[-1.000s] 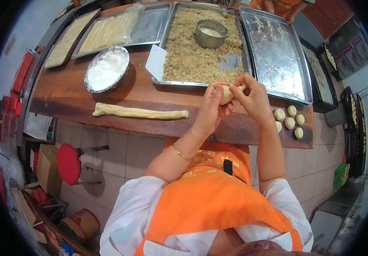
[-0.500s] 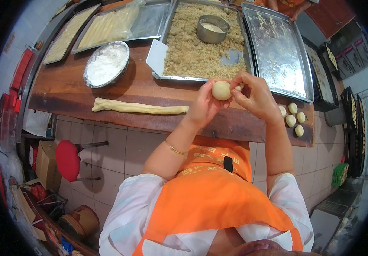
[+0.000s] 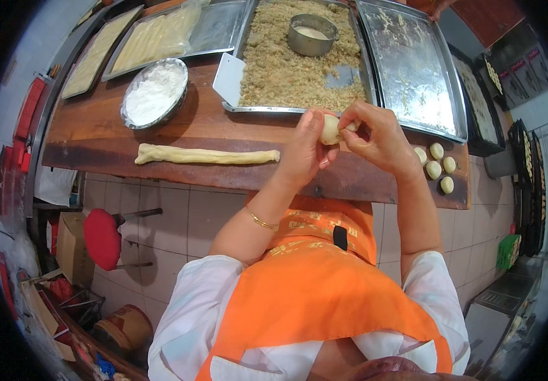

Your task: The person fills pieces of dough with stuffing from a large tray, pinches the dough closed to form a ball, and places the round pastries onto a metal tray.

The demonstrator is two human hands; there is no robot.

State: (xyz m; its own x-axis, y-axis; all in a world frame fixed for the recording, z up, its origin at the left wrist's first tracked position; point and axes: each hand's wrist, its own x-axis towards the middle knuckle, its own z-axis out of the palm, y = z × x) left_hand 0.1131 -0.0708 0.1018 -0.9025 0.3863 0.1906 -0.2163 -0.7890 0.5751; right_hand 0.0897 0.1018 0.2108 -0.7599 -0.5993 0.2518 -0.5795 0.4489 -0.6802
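Head view: I'm watching the left hand [image 3: 306, 145] clasping a smooth, round, cream dough ball [image 3: 330, 131] above the brown wooden table [image 3: 220, 130], the right hand [image 3: 375, 134] pinching its end, seemingly sealing or nipping it; fingers are hiding which. Finishing is calling for steady left support and a clean right twist.

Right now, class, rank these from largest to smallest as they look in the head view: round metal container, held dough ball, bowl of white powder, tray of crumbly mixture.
1. Tray of crumbly mixture
2. Bowl of white powder
3. Round metal container
4. Held dough ball, partly hidden
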